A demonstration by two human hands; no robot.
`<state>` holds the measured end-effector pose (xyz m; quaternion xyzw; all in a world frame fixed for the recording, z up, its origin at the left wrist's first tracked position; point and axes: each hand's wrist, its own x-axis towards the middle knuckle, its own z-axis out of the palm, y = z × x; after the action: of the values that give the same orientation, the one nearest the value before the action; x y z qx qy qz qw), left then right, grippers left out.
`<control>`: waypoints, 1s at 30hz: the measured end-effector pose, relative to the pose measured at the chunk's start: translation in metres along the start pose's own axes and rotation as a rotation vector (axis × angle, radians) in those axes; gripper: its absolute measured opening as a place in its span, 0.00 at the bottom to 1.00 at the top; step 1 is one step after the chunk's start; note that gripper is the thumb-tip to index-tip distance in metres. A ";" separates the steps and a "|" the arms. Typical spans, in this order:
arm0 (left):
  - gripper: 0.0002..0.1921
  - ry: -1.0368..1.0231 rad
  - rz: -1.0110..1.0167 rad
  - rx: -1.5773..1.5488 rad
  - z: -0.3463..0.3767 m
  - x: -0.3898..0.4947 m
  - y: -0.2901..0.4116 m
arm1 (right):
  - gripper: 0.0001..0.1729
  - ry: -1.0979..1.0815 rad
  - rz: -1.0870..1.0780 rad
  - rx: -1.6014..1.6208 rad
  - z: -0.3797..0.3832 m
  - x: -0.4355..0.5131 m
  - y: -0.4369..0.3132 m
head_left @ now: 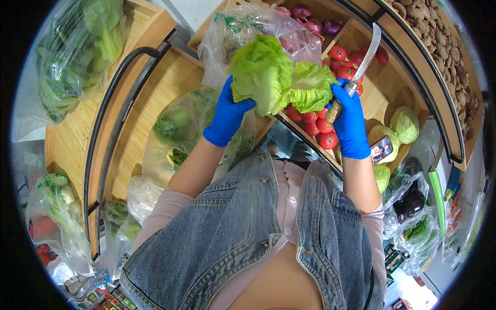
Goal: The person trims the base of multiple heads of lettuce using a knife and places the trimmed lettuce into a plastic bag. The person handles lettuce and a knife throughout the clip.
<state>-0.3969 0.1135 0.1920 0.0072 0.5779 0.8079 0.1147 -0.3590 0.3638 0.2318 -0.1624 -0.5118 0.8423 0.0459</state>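
My left hand [231, 112], in a blue glove, grips a head of green leaf lettuce [263, 75] from its left side. A loose outer lettuce leaf [313, 86] spreads to the right, its edge at the fingers of my right hand [350, 120]. That hand, gloved as well, holds a knife [367, 58] by its worn handle, the curved blade pointing up and away from me. Whether the leaf is still joined to the head cannot be told. Red tomatoes [326, 139] lie in a wooden bin just below the leaf and the knife handle.
A plastic bag [232, 35] lies behind the lettuce, near red onions [302, 13]. Round cabbages [405, 124] and a phone [381, 150] are at right. Black rails [101, 128] edge the wooden shelves. Bagged greens [178, 128] lie left; brown root vegetables [438, 42] fill the upper-right bin.
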 end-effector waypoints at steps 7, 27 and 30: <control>0.28 -0.140 -0.069 -0.360 -0.009 0.007 -0.013 | 0.17 -0.081 0.108 0.083 -0.008 0.002 -0.011; 0.21 -0.169 -0.008 -0.228 0.028 0.011 -0.040 | 0.14 -0.081 -0.010 -0.330 0.026 -0.015 0.044; 0.22 -0.026 -0.189 -0.892 0.023 0.012 -0.032 | 0.11 -0.068 0.037 -0.139 0.027 -0.017 0.045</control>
<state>-0.3997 0.1471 0.1685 -0.0855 0.1702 0.9637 0.1873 -0.3472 0.3158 0.2076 -0.1459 -0.5672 0.8105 0.0013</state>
